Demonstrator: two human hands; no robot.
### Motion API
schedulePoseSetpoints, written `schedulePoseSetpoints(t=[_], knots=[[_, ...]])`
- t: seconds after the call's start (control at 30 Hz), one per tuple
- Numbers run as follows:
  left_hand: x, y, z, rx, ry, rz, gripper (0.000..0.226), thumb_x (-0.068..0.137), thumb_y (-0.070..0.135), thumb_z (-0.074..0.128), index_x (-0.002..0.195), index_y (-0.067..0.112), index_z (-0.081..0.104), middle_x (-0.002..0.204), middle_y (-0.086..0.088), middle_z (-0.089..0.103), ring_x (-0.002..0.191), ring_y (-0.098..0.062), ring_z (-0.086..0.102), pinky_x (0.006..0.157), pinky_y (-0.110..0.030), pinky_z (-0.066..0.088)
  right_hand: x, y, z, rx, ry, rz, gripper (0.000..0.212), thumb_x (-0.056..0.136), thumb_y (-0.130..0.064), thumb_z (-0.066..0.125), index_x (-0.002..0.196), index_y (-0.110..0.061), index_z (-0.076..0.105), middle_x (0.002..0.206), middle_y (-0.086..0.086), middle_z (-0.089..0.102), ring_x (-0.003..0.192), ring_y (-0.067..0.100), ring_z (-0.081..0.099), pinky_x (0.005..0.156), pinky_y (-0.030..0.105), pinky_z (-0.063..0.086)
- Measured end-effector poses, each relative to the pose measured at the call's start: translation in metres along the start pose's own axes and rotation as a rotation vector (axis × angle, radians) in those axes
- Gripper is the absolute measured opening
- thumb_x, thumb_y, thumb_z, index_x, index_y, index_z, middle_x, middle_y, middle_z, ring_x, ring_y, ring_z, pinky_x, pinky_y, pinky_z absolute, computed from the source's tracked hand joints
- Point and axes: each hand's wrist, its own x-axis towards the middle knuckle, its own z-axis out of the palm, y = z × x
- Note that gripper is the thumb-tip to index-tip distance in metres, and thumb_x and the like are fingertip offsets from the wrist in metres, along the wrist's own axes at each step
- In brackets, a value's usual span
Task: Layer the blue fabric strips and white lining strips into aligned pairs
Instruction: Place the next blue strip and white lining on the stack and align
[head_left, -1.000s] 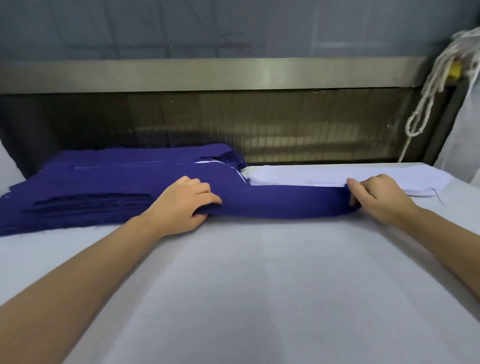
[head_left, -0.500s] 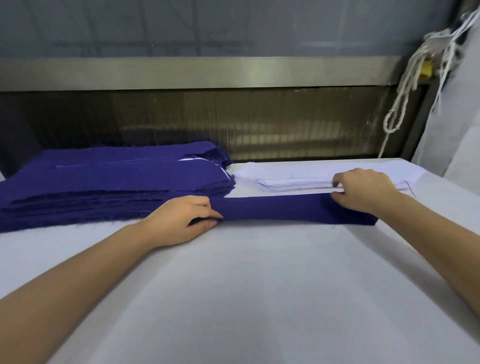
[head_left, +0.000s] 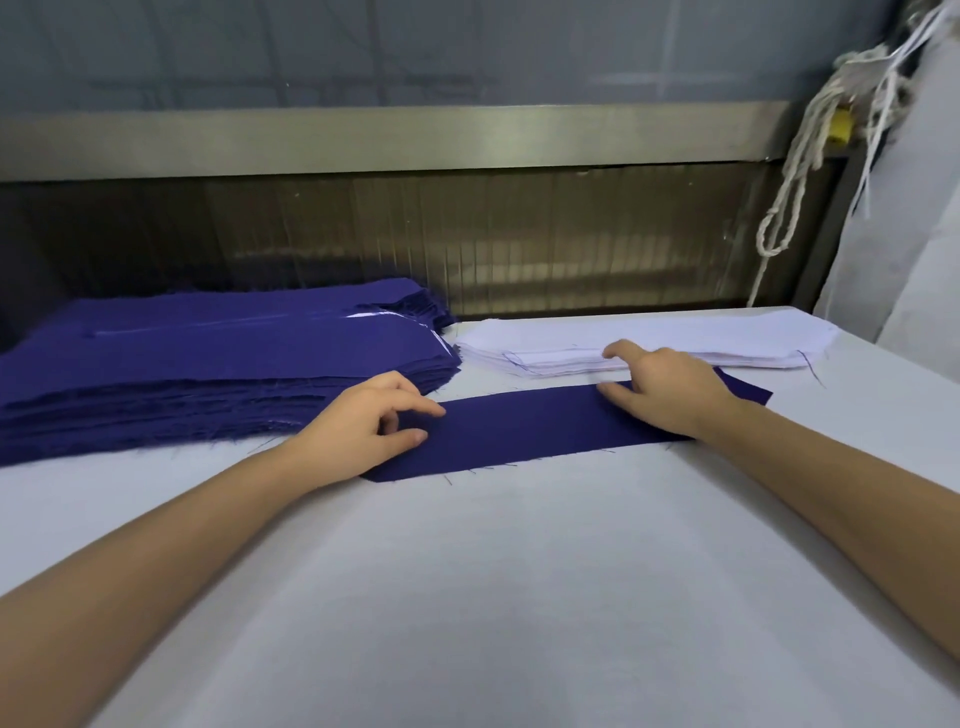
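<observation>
One blue fabric strip (head_left: 524, 428) lies flat on the white table, running from left to right. My left hand (head_left: 358, 423) rests on its left end, thumb and forefinger lightly pinching the cloth. My right hand (head_left: 662, 384) lies over its right part with fingers spread, the forefinger stretched toward the stack of white lining strips (head_left: 649, 343) just behind. A thick stack of blue strips (head_left: 208, 364) sits at the back left.
The white table surface (head_left: 493, 597) stretches toward me. A metal rail and dark ribbed panel (head_left: 467, 234) close off the back. White cords (head_left: 800, 171) hang at the upper right beside pale fabric.
The single blue strip was drawn off the blue stack and laid flat in front of the white stack. My right hand let go of its end and spread its fingers.
</observation>
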Motion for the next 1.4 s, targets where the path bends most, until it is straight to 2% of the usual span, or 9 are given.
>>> schedulePoseSetpoints(t=[0.13,0.27,0.4,0.5,0.63,0.87,1.1,1.23,1.4], knots=[[0.007,0.004,0.004,0.050,-0.006,-0.015,0.024,0.089,0.024,0.063,0.112,0.031,0.066,0.102,0.019,0.049,0.063,-0.005,0.048,0.067,-0.016,0.042,0.015,-0.024,0.000,0.037,0.132,-0.013,0.040,0.096,-0.032,0.042,0.135,-0.024,0.042,0.106,0.006,0.064,0.096,0.033,0.057,0.071,0.032,0.037],[0.014,0.009,0.009,0.172,-0.055,-0.033,0.030,0.091,0.042,0.054,0.120,0.038,0.060,0.110,0.023,0.046,0.077,0.010,0.048,0.070,-0.025,0.041,0.036,-0.052,-0.002,0.045,0.061,-0.055,0.041,0.097,-0.030,0.042,0.137,-0.025,0.043,0.133,0.005,0.050,0.112,0.032,0.054,0.083,0.034,0.040],[0.018,0.008,0.013,0.244,-0.108,-0.043,0.033,0.089,0.052,0.051,0.122,0.047,0.055,0.115,0.029,0.043,0.095,0.006,0.046,0.071,-0.023,0.038,0.052,-0.074,0.000,-0.015,0.006,-0.088,0.029,0.097,-0.026,0.041,0.120,-0.017,0.058,0.112,0.009,0.051,0.104,0.030,0.053,0.071,0.029,0.034],[0.022,0.009,0.013,0.223,-0.131,-0.026,0.033,0.089,0.051,0.052,0.122,0.048,0.055,0.112,0.031,0.043,0.092,0.016,0.043,0.064,-0.017,0.032,0.055,-0.082,0.002,-0.079,0.035,-0.119,0.023,0.097,-0.019,0.039,0.091,-0.011,0.059,0.093,0.006,0.043,0.102,0.027,0.049,0.068,0.030,0.030],[0.025,0.013,0.017,0.222,-0.136,-0.015,0.035,0.088,0.053,0.052,0.122,0.048,0.055,0.112,0.030,0.043,0.093,0.015,0.042,0.065,-0.016,0.033,0.057,-0.086,0.002,-0.088,0.106,-0.103,0.020,0.093,-0.008,0.041,0.080,-0.011,0.057,0.090,0.004,0.042,0.093,0.025,0.044,0.066,0.029,0.027],[0.032,0.020,0.017,0.213,-0.151,-0.025,0.027,0.089,0.051,0.052,0.114,0.045,0.058,0.108,0.024,0.044,0.090,0.012,0.045,0.067,-0.017,0.035,0.064,-0.081,0.007,0.169,0.212,-0.021,0.020,0.093,-0.010,0.048,0.094,-0.011,0.068,0.103,0.004,0.055,0.099,0.022,0.047,0.066,0.029,0.035],[0.062,0.034,0.020,0.136,0.010,-0.144,0.030,0.093,0.040,0.050,0.120,0.028,0.050,0.089,0.014,0.056,0.088,-0.013,0.055,0.085,-0.041,0.048,0.064,-0.077,0.014,0.548,0.287,0.092,0.017,0.090,-0.028,0.059,0.091,-0.016,0.070,0.083,-0.003,0.049,0.075,0.015,0.049,0.064,0.026,0.035],[0.091,0.045,0.024,-0.146,0.134,-0.224,0.042,0.094,0.022,0.053,0.133,0.021,0.037,0.092,-0.001,0.061,0.078,-0.014,0.055,0.075,-0.029,0.047,0.059,-0.079,0.017,0.532,0.330,0.062,0.018,0.091,-0.027,0.057,0.095,-0.019,0.073,0.084,-0.004,0.048,0.077,0.015,0.050,0.065,0.027,0.036],[0.115,0.056,0.025,-0.509,0.147,-0.471,0.052,0.092,0.008,0.042,0.135,0.036,0.034,0.095,-0.001,0.062,0.057,-0.012,0.048,0.039,-0.017,0.034,0.055,-0.081,0.014,0.445,0.385,0.018,0.022,0.094,-0.031,0.054,0.103,-0.021,0.072,0.083,0.003,0.069,0.081,0.022,0.059,0.079,0.032,0.041]])
